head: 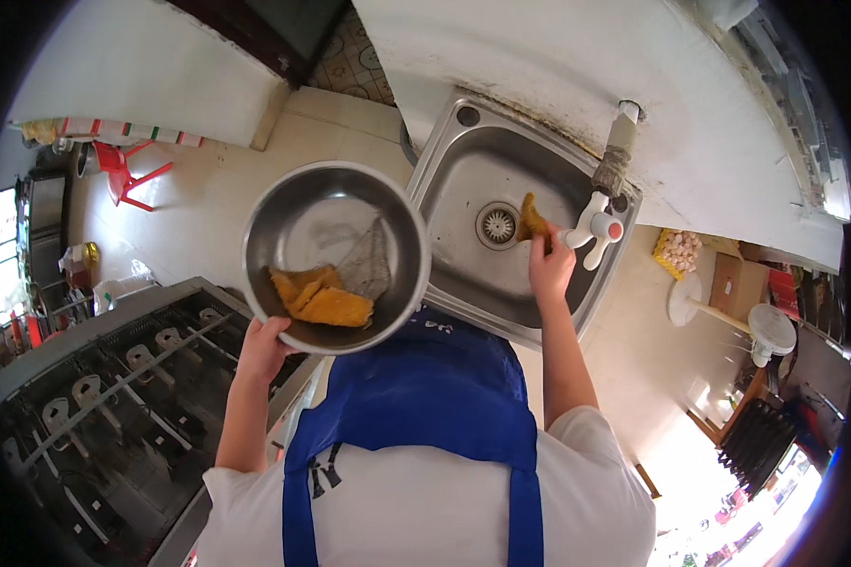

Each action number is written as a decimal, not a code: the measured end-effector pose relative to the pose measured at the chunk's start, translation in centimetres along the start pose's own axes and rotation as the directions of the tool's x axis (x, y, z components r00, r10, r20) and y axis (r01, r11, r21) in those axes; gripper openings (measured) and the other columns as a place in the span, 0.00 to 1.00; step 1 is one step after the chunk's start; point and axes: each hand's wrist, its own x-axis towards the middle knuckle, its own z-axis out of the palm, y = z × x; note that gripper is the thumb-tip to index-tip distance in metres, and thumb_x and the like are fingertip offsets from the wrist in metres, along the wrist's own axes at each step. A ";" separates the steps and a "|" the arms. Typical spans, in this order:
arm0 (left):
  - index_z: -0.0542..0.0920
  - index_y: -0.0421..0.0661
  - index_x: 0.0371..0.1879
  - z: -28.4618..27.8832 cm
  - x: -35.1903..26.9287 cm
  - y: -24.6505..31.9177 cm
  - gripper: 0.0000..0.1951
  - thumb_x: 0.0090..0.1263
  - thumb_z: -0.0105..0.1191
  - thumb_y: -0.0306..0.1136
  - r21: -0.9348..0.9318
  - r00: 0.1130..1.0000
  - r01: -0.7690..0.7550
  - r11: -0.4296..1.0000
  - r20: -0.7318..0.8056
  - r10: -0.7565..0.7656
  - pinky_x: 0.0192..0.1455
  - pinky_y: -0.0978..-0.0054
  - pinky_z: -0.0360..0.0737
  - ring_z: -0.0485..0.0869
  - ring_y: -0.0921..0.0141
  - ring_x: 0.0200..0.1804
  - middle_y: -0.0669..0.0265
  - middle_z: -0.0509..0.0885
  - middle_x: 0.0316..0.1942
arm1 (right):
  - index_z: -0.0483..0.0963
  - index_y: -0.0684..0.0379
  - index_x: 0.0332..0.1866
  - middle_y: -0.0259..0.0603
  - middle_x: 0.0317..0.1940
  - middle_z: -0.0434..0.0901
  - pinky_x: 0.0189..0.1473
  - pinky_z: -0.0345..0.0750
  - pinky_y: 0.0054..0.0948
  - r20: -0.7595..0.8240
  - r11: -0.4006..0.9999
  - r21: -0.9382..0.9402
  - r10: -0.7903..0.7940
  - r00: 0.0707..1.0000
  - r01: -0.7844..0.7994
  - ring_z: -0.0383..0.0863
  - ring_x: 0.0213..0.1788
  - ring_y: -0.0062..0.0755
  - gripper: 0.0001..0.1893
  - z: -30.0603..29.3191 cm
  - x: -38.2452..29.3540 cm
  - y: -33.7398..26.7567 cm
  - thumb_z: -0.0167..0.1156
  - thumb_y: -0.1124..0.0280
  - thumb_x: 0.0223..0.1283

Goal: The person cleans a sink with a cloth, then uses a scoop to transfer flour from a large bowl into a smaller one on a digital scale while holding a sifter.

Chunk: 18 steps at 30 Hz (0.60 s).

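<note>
My left hand (264, 346) grips the rim of a round stainless steel bowl (319, 212), held tilted beside the sink. Inside it lie a folded yellow-orange cloth (323, 298) and a greyish mesh-like piece (369, 262), too indistinct to name surely. In my right hand (551, 264) is a small brownish-yellow cloth or sponge (530, 215), over the stainless steel sink (461, 177) and just right of its drain strainer (498, 225). The white tap (596, 227) with a lever handle is close to my right fingers. Whether water runs is not clear.
On the left stands a long metal stove-like unit (113, 411) with a row of burners. A red plastic stool (124, 173) is farther off on the floor. Rightward are a yellow crate of eggs (677, 251), a cardboard box (737, 287) and a white pedestal fan (771, 329). The wall borders the sink.
</note>
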 end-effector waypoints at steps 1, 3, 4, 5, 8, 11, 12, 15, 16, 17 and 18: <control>0.66 0.33 0.52 -0.5 0.0 0.0 0.19 0.62 0.44 0.26 -0.004 0.999 0.004 1.000 -0.035 -0.004 0.40 0.61 0.84 0.82 0.60 0.41 0.53 0.77 0.46 | 0.74 0.63 0.48 0.50 0.39 0.77 0.42 0.75 0.35 -0.112 0.996 -0.085 -0.038 0.993 0.028 0.78 0.37 0.43 0.15 1.3 0.6 2.7 0.53 0.74 0.56; 0.66 0.33 0.51 -1.5 -0.4 0.1 0.19 0.61 0.44 0.25 -0.013 0.993 0.015 1.000 -0.114 -0.017 0.39 0.61 0.85 0.82 0.59 0.41 0.52 0.77 0.46 | 0.73 0.62 0.51 0.51 0.41 0.76 0.46 0.73 0.38 -0.181 0.980 -0.002 0.193 0.964 -0.197 0.77 0.42 0.48 0.16 3.6 2.1 7.6 0.53 0.72 0.56; 0.66 0.33 0.51 -1.6 -0.4 0.0 0.18 0.61 0.42 0.24 -0.080 0.990 -0.001 0.997 -0.139 -0.010 0.38 0.62 0.85 0.82 0.57 0.42 0.51 0.76 0.46 | 0.72 0.62 0.52 0.52 0.42 0.76 0.48 0.72 0.40 -0.229 0.970 -0.047 0.222 0.948 -0.238 0.76 0.44 0.50 0.17 5.1 2.9 8.9 0.52 0.72 0.57; 0.66 0.33 0.51 -2.0 -0.6 -0.2 0.18 0.61 0.42 0.24 -0.115 0.990 0.018 0.993 -0.137 -0.034 0.37 0.62 0.86 0.82 0.57 0.41 0.51 0.76 0.46 | 0.72 0.61 0.53 0.53 0.44 0.75 0.50 0.71 0.41 -0.276 0.955 -0.087 0.251 0.928 -0.284 0.75 0.46 0.52 0.17 6.6 3.7 10.2 0.52 0.71 0.57; 0.65 0.33 0.51 -2.7 -1.4 -0.5 0.18 0.61 0.42 0.23 -0.249 0.983 0.054 0.967 -0.155 -0.095 0.37 0.62 0.86 0.82 0.56 0.41 0.50 0.76 0.46 | 0.71 0.62 0.54 0.55 0.48 0.73 0.55 0.66 0.45 -0.384 0.936 -0.191 0.206 0.900 -0.296 0.71 0.50 0.54 0.19 11.2 6.0 11.4 0.52 0.69 0.58; 0.66 0.34 0.51 -5.0 -2.1 -1.4 0.18 0.60 0.42 0.23 -0.266 0.975 0.079 0.961 -0.178 -0.130 0.36 0.61 0.86 0.83 0.57 0.39 0.51 0.77 0.45 | 0.70 0.62 0.54 0.56 0.52 0.69 0.58 0.63 0.47 -0.335 0.939 -0.051 0.304 0.892 -0.339 0.67 0.53 0.56 0.18 16.1 6.7 9.9 0.51 0.70 0.57; 0.66 0.35 0.50 -3.9 -2.1 -0.8 0.17 0.60 0.43 0.24 -0.260 0.962 0.068 0.963 -0.240 -0.133 0.34 0.62 0.86 0.83 0.57 0.37 0.52 0.79 0.42 | 0.70 0.61 0.53 0.56 0.54 0.68 0.58 0.63 0.48 -0.278 0.934 -0.225 0.213 0.937 -0.279 0.67 0.53 0.56 0.18 18.0 6.5 10.1 0.51 0.72 0.57; 0.67 0.35 0.49 -2.0 -0.9 0.3 0.17 0.61 0.43 0.24 -0.272 0.937 0.098 0.957 -0.299 -0.181 0.31 0.65 0.85 0.84 0.59 0.35 0.53 0.80 0.41 | 0.68 0.58 0.56 0.53 0.59 0.62 0.60 0.60 0.48 0.072 0.906 -0.424 0.048 0.996 -0.013 0.62 0.56 0.57 0.21 20.6 5.4 5.5 0.51 0.74 0.53; 0.67 0.35 0.49 -2.7 -0.4 0.5 0.17 0.61 0.42 0.24 -0.248 0.955 0.100 0.964 -0.247 -0.163 0.31 0.65 0.85 0.84 0.59 0.35 0.53 0.79 0.41 | 0.69 0.57 0.54 0.52 0.57 0.64 0.59 0.61 0.48 0.164 0.889 -0.436 -0.075 0.984 0.141 0.64 0.55 0.54 0.20 21.4 4.3 4.5 0.51 0.75 0.54; 0.67 0.35 0.49 -3.8 0.1 0.6 0.16 0.61 0.42 0.24 -0.222 0.970 0.101 0.970 -0.193 -0.146 0.31 0.65 0.85 0.84 0.59 0.35 0.53 0.79 0.41 | 0.71 0.55 0.52 0.51 0.55 0.67 0.58 0.62 0.47 0.256 0.853 -0.433 -0.193 0.947 0.291 0.65 0.54 0.52 0.18 21.7 3.1 4.1 0.51 0.75 0.54; 0.67 0.34 0.49 -4.5 0.3 0.6 0.16 0.61 0.42 0.24 -0.204 0.981 0.101 0.974 -0.141 -0.131 0.31 0.65 0.85 0.84 0.59 0.35 0.53 0.79 0.41 | 0.70 0.56 0.52 0.50 0.57 0.65 0.58 0.64 0.45 0.353 0.885 -0.315 -0.226 0.908 0.342 0.64 0.55 0.52 0.19 21.3 1.8 4.0 0.51 0.76 0.52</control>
